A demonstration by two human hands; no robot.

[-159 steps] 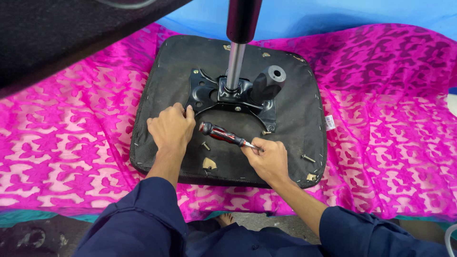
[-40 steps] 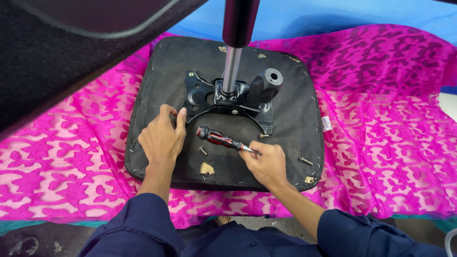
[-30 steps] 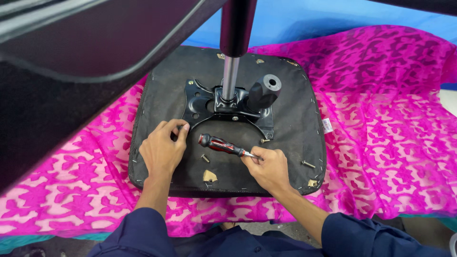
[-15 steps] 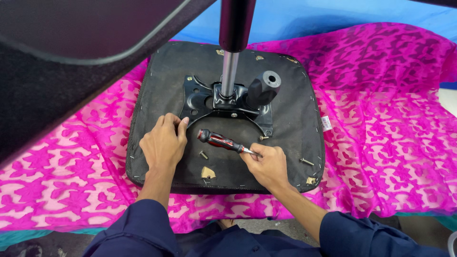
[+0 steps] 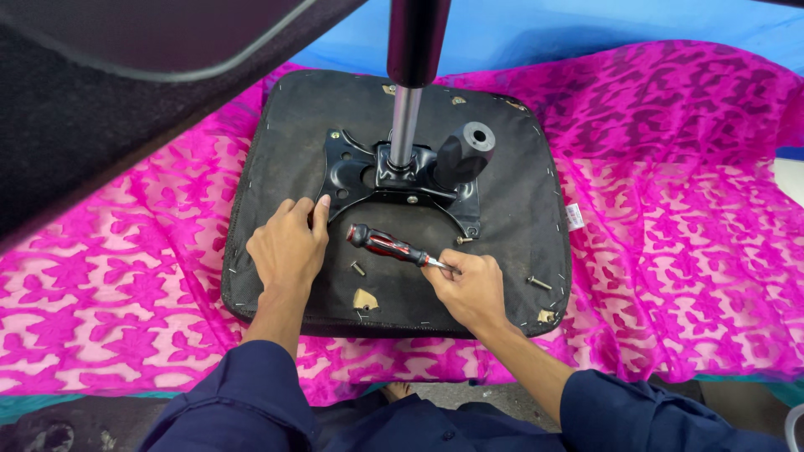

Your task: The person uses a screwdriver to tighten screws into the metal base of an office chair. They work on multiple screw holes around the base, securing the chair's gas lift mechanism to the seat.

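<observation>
Right hand [image 5: 471, 289] is gripping the screwdriver [image 5: 389, 245], handle pointing up-left toward the bracket [image 5: 352, 172], where the left hand [image 5: 287, 244] is resting, fingers curled.

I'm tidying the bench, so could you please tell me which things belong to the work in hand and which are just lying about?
In use:
- screwdriver, tip end in right hand
- black mounting plate, touched by left hand
- upturned seat pad
- gas-lift column
- loose screws

Lying about:
- pink patterned cloth
- black chair part, upper left

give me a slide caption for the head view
Left hand on black seat base; right hand holds screwdriver by its shaft.
</observation>
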